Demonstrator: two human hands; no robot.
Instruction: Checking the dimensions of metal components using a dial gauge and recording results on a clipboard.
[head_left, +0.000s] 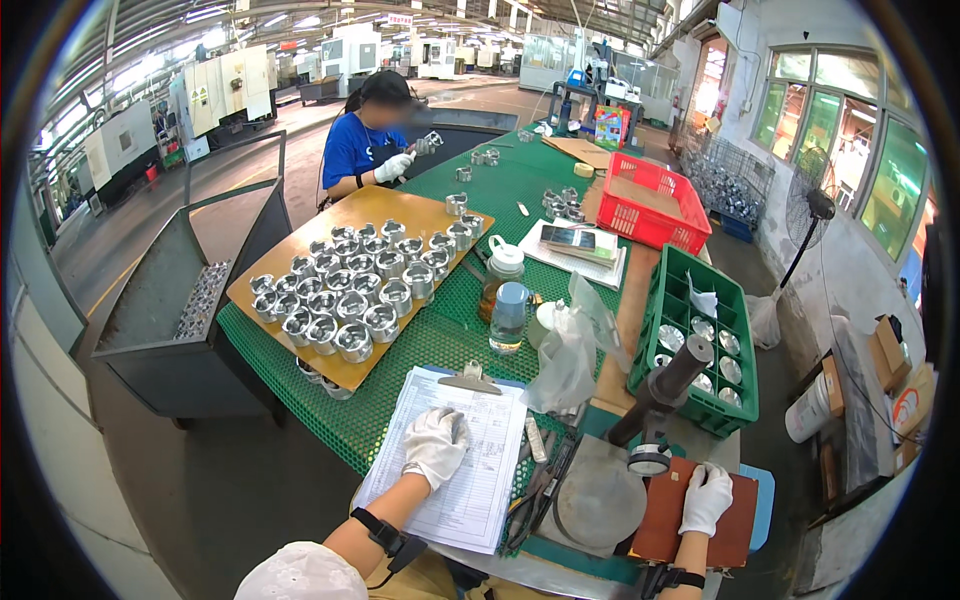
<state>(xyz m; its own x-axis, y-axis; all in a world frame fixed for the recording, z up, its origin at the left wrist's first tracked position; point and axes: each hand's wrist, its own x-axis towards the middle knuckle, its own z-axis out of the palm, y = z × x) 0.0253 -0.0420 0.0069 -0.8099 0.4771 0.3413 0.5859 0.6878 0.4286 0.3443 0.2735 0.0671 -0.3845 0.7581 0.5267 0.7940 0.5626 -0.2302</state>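
Note:
My left hand [436, 447], in a white glove, rests on a printed sheet [455, 510] held by a clipboard's metal clip [470, 378]. Its fingers lie on the paper, slightly bent, with nothing visible in them. My right hand [706, 499], also gloved in white, lies over a reddish-brown flat case [660, 515] at the bench's right, fingers loosely apart. Between the hands stands a gauge stand with a round base plate [600, 505], a thick dark column [672, 385] and a dial gauge [649, 459]. Pliers-like tools [535, 500] lie beside the clipboard.
Silvery ring-like metal parts [345, 285] fill a yellow board [262, 335] at left. Bottles [509, 315] and a plastic bag [560, 365] stand ahead. A green divided crate [645, 330] and a red crate [650, 230] are at right. Another person [355, 150] handles a part across the bench.

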